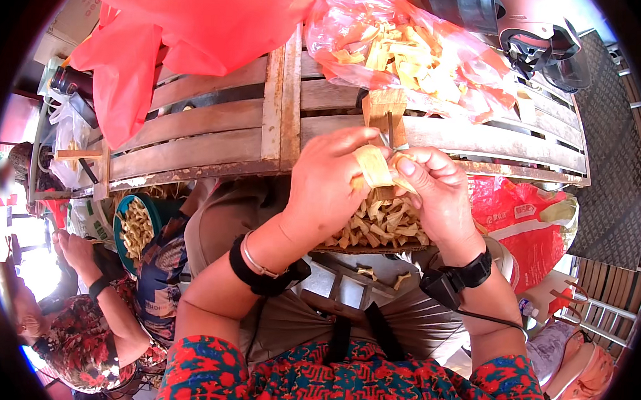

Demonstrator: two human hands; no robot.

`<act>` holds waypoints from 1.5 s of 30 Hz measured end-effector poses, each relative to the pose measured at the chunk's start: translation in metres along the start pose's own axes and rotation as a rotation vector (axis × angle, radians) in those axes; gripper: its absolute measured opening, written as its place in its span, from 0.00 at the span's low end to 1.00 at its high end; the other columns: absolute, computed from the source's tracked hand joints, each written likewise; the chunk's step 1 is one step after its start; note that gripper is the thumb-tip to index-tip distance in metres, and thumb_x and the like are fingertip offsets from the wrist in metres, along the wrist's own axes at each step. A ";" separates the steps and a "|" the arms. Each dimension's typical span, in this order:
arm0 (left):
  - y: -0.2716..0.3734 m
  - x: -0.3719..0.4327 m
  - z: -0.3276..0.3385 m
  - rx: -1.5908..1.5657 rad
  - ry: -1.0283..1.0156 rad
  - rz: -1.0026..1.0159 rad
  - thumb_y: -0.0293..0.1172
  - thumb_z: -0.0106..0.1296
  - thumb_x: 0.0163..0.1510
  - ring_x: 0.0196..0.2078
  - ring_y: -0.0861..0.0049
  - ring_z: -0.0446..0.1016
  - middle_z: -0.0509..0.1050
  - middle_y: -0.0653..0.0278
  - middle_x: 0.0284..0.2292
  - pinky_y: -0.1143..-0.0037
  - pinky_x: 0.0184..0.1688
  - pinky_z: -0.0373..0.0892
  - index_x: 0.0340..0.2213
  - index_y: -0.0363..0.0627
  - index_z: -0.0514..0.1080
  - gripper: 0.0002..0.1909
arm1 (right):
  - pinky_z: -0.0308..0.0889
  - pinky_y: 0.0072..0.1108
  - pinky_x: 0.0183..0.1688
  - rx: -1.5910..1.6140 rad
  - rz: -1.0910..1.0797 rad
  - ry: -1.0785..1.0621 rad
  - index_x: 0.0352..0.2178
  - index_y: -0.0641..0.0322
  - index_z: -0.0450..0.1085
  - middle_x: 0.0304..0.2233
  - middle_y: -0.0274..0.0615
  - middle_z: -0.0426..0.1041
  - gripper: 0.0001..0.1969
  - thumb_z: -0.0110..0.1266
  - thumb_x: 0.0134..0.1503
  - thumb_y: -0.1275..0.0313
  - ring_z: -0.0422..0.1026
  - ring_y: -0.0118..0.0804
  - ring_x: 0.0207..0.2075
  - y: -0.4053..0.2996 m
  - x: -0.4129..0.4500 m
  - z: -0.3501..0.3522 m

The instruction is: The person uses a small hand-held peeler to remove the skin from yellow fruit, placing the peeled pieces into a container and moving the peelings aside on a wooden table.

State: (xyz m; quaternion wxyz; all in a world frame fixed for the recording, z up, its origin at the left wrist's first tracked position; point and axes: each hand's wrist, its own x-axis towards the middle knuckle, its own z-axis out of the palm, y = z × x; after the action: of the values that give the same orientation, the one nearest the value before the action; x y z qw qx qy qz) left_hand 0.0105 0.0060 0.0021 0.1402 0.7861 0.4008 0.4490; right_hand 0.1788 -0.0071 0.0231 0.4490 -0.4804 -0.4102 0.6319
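Note:
My left hand (324, 187) has a pale yellow flat strip (374, 166), apparently dried plant material, looped over its fingers. Opposite it, my right hand (441, 192) pinches a folded part of the strip between thumb and fingers, so the two hands almost meet. Just beyond the fingertips, a wooden block (383, 103) projects over the slatted table's near edge. A thin dark slot or metal piece runs along its top; its near part is mostly hidden by my hands. Below them, several small folded yellow pieces (384, 224) fill a shallow cardboard container (374, 250) at my lap.
On the slatted table (211, 115) lie a red plastic sheet (210, 23) and a clear-red bag (332, 45) of loose strips. A helmet (537, 32) sits far right. A red sack (512, 224) stands at right. At left, a person (95, 319) sits near a teal bucket (158, 220) of pieces.

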 end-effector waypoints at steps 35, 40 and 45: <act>-0.024 -0.002 0.029 -0.813 -0.075 -0.954 0.30 0.51 0.52 0.18 0.86 0.63 0.70 0.67 0.21 0.84 0.19 0.59 0.32 0.38 0.68 0.08 | 0.64 0.24 0.23 -1.173 -0.382 0.262 0.25 0.59 0.67 0.18 0.36 0.71 0.14 0.59 0.48 0.59 0.71 0.35 0.19 0.014 0.035 -0.036; -0.028 -0.010 0.025 -0.567 -0.051 -0.994 0.31 0.50 0.53 0.21 0.87 0.66 0.72 0.66 0.24 0.84 0.23 0.62 0.35 0.40 0.72 0.09 | 0.64 0.25 0.21 -1.043 -0.471 0.291 0.23 0.57 0.67 0.16 0.38 0.69 0.11 0.61 0.45 0.64 0.70 0.38 0.18 0.020 0.038 -0.038; 0.003 -0.017 0.020 -1.058 -0.097 -0.900 0.27 0.47 0.53 0.26 0.83 0.70 0.74 0.68 0.26 0.81 0.31 0.67 0.35 0.38 0.72 0.09 | 0.63 0.25 0.19 -0.882 -0.836 -0.150 0.16 0.57 0.67 0.16 0.38 0.68 0.11 0.63 0.41 0.70 0.68 0.38 0.16 0.005 0.012 -0.009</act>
State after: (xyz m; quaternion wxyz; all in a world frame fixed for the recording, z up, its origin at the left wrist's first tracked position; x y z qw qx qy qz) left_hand 0.0240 -0.0058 -0.0177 0.6948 0.3887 0.4084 0.4465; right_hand 0.1847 0.0038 0.0136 0.3877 -0.3738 -0.8173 0.2049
